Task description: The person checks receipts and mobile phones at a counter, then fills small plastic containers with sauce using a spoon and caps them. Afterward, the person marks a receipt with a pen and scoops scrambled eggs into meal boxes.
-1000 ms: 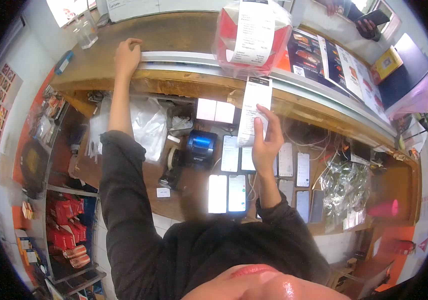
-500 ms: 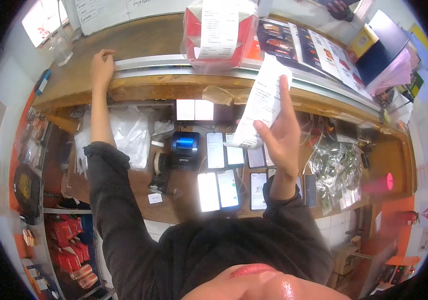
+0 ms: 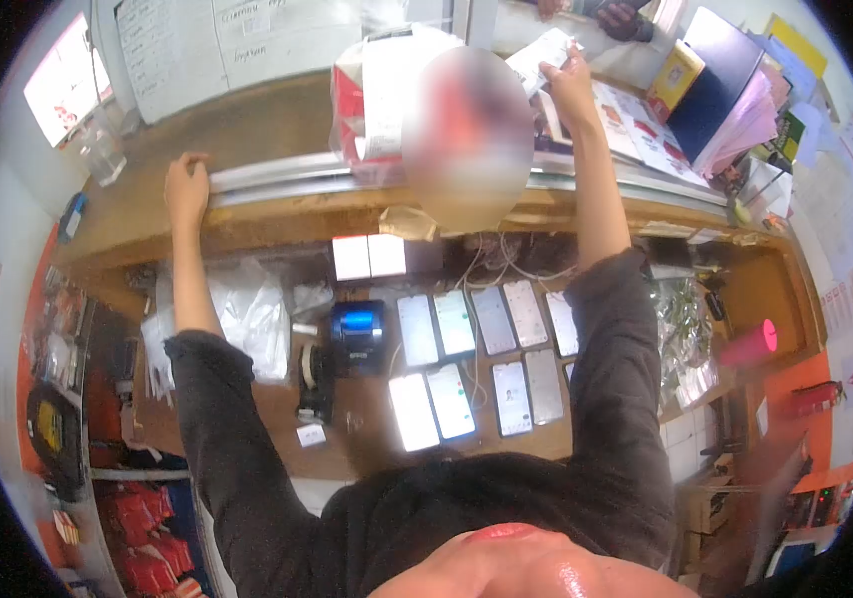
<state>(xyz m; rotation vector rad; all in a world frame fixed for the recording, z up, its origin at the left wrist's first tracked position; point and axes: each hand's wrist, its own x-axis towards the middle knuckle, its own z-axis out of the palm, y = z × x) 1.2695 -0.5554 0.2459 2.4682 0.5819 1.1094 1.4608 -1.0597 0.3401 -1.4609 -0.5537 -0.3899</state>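
Observation:
My right hand (image 3: 574, 95) is stretched out over the raised counter, its fingers closed on the near end of a white paper receipt (image 3: 543, 60). Toward the top right, another person's hand in dark covering (image 3: 624, 18) is near the receipt, apart from it. My left hand (image 3: 187, 189) rests at the counter's inner edge with its fingers curled and nothing visible in them. Between my hands stands a red and white package in clear plastic (image 3: 348, 110), with a printed slip (image 3: 383, 110) on its front. A round blur hides what is beside it.
On the lower desk (image 3: 366, 453) lie several phones (image 3: 451, 402), a black receipt printer (image 3: 357, 339), a tape dispenser (image 3: 314, 384) and clear plastic bags (image 3: 257, 324). Printed menus (image 3: 636, 130) and upright folders (image 3: 730, 80) are at the counter's right. A whiteboard (image 3: 232, 50) stands behind.
My right hand has carried the receipt forward and up, from above the phones to the counter's far side. My left hand stays at the counter edge. The view has shifted slightly.

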